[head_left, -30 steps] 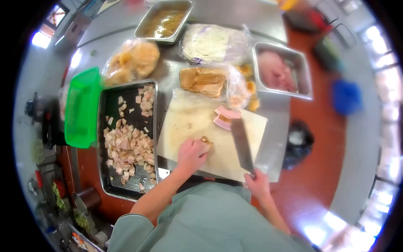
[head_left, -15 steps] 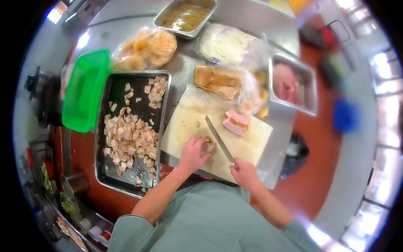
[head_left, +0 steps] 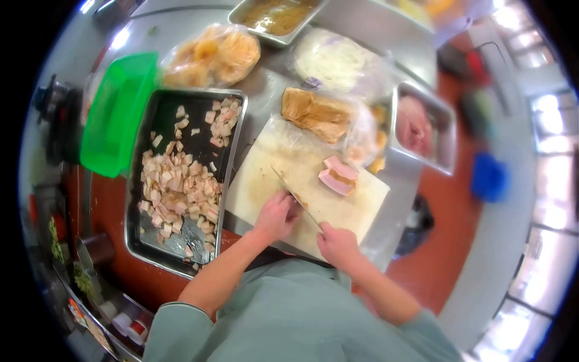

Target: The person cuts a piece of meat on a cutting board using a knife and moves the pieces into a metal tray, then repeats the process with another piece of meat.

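Note:
My right hand [head_left: 338, 244] is closed around the handle of a long knife [head_left: 295, 196], whose blade slants up and left across the white cutting board [head_left: 368, 208]. Beside the blade, my left hand [head_left: 277, 215] rests on the board with curled fingers over a small brownish piece of meat [head_left: 303, 204], mostly hidden behind fingers and blade. Farther right lies a pink and white block of meat [head_left: 338, 176] with a brown middle. Left of the board, a dark baking tray [head_left: 199, 166] contains a heap of diced meat [head_left: 181, 190].
A green plastic bin [head_left: 117, 114] stands left of the tray. Behind the board are a bag of round golden food [head_left: 211, 57], a white bag [head_left: 338, 63] and a brown slab [head_left: 313, 114]. Metal pans hold raw meat [head_left: 413, 123] and a brownish mixture [head_left: 277, 15].
The knife has moved left, closer to my left hand, and its blade now covers part of the small piece. The view has shifted slightly.

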Tool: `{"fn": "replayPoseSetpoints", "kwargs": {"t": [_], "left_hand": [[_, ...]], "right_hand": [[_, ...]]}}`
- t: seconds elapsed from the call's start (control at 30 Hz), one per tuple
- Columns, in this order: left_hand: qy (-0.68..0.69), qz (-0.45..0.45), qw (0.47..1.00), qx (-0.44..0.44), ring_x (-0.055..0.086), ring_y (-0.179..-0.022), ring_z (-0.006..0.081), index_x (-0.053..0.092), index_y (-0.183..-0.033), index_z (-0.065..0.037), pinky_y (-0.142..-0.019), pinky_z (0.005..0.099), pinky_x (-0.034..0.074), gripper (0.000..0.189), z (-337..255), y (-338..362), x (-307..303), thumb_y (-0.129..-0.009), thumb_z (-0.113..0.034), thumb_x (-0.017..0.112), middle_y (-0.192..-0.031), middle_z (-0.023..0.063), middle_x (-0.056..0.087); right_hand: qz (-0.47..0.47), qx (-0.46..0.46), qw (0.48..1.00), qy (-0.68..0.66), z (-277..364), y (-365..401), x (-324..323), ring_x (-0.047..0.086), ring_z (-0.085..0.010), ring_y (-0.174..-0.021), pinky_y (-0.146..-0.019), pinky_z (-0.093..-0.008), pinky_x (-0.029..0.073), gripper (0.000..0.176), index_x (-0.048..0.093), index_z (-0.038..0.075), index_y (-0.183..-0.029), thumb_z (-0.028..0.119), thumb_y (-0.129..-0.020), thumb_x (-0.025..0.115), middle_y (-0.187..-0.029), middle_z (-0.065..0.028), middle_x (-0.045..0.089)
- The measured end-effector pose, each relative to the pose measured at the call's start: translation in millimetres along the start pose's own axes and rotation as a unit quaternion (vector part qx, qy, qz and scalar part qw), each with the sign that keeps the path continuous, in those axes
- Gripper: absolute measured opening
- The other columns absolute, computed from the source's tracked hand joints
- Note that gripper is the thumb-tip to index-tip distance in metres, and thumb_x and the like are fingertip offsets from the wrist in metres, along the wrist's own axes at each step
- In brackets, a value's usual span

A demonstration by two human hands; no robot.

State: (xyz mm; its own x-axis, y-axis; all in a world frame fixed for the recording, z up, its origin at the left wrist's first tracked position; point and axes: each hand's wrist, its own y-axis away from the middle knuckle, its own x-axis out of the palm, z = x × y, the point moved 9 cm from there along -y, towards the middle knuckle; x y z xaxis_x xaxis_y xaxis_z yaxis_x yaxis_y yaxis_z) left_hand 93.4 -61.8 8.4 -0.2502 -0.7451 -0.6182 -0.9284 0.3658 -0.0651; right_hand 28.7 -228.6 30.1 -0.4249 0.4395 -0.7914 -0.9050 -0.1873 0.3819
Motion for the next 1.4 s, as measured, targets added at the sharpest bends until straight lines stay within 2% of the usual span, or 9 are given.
{"fn": "replayPoseSetpoints", "kwargs": {"t": [0.2,0.4,0.67,0.73,0.9,1.0,1.13,1.2,1.4], "left_hand": [[0.004,0.017,1.0,0.005,0.063,-0.111,0.0439,0.066,-0.122,-0.002,-0.095,0.0484,0.055,0.05,7.2,6.0,3.9,-0.075,-0.011,0.081,-0.123,0.0222,0.064],[0.006,0.011,0.999,-0.032,0.063,-0.112,0.0447,0.065,-0.121,0.0,-0.095,0.0489,0.055,0.05,8.3,5.6,1.2,-0.075,-0.011,0.081,-0.127,0.0225,0.063],[0.007,0.003,1.0,0.0,0.063,-0.111,0.0421,0.065,-0.116,0.002,-0.097,0.0465,0.054,0.044,-1.4,1.5,-5.0,-0.074,-0.004,0.078,-0.12,0.0215,0.064],[0.012,0.012,1.0,-0.008,0.063,-0.111,0.0423,0.065,-0.115,0.002,-0.097,0.0465,0.054,0.044,-0.5,1.5,-4.9,-0.073,-0.004,0.079,-0.12,0.0215,0.064],[0.024,0.016,0.998,-0.048,0.063,-0.112,0.0432,0.065,-0.119,0.0,-0.097,0.0474,0.054,0.052,8.9,8.6,-0.7,-0.072,-0.009,0.084,-0.121,0.0218,0.064],[0.013,0.008,0.999,-0.036,0.063,-0.112,0.043,0.065,-0.119,-0.002,-0.095,0.0477,0.055,0.053,8.9,6.7,-2.1,-0.072,-0.01,0.086,-0.12,0.0213,0.064],[-0.002,-0.026,1.0,-0.001,0.063,-0.11,0.0415,0.064,-0.114,0.001,-0.095,0.0463,0.054,0.046,-0.8,5.0,-7.4,-0.072,-0.006,0.082,-0.116,0.0202,0.064],[0.016,-0.001,1.0,-0.019,0.063,-0.11,0.0412,0.064,-0.113,0.001,-0.095,0.0463,0.054,0.046,-0.1,6.1,-6.3,-0.071,-0.006,0.083,-0.116,0.0199,0.064],[0.03,0.007,0.998,-0.046,0.063,-0.108,0.0406,0.064,-0.111,0.001,-0.093,0.0462,0.055,0.046,5.3,9.8,-3.3,-0.07,-0.006,0.084,-0.114,0.0202,0.064]], "right_hand": [[-0.028,-0.033,0.999,-0.004,-1.8,-52.8,16.0,0.068,-0.0465,-0.073,-0.068,-0.0569,0.053,0.021,0.065,0.006,-0.109,0.023,-0.096,0.063,-0.075,-0.0213,0.069],[0.04,0.016,0.999,-0.002,-1.0,6.6,-5.9,0.069,-0.0454,-0.074,-0.069,-0.0577,0.053,0.024,0.066,0.004,-0.111,0.023,-0.097,0.063,-0.075,-0.0213,0.069],[-0.02,-0.028,0.999,0.013,4.9,-63.3,24.9,0.069,-0.0456,-0.072,-0.068,-0.0572,0.053,0.02,0.062,0.002,-0.098,0.022,-0.097,0.064,-0.073,-0.0226,0.068],[-0.027,-0.029,0.999,-0.003,6.6,-62.4,17.3,0.068,-0.0458,-0.072,-0.068,-0.0571,0.053,0.02,0.061,0.002,-0.097,0.022,-0.097,0.064,-0.073,-0.0227,0.068],[0.063,0.009,0.998,0.026,6.2,-9.0,-6.6,0.07,-0.0456,-0.075,-0.071,-0.0588,0.055,0.019,0.064,0.005,-0.1,0.024,-0.097,0.061,-0.079,-0.0233,0.071],[0.06,0.007,0.998,0.034,5.5,-3.1,-2.6,0.07,-0.0457,-0.075,-0.07,-0.0584,0.055,0.018,0.064,0.006,-0.098,0.023,-0.097,0.061,-0.078,-0.0232,0.071],[0.011,-0.017,0.999,0.029,3.4,-54.6,26.9,0.068,-0.0464,-0.073,-0.07,-0.0574,0.054,0.021,0.064,0.002,-0.103,0.021,-0.096,0.064,-0.077,-0.0234,0.07],[-0.014,-0.029,0.999,0.001,5.5,-64.1,24.0,0.069,-0.0464,-0.074,-0.07,-0.0573,0.054,0.02,0.064,0.002,-0.103,0.021,-0.096,0.064,-0.078,-0.0233,0.071],[0.049,0.011,0.999,0.011,1.6,-14.8,-5.8,0.07,-0.0463,-0.074,-0.07,-0.0583,0.055,0.019,0.065,0.004,-0.099,0.023,-0.096,0.062,-0.076,-0.023,0.07]]}}
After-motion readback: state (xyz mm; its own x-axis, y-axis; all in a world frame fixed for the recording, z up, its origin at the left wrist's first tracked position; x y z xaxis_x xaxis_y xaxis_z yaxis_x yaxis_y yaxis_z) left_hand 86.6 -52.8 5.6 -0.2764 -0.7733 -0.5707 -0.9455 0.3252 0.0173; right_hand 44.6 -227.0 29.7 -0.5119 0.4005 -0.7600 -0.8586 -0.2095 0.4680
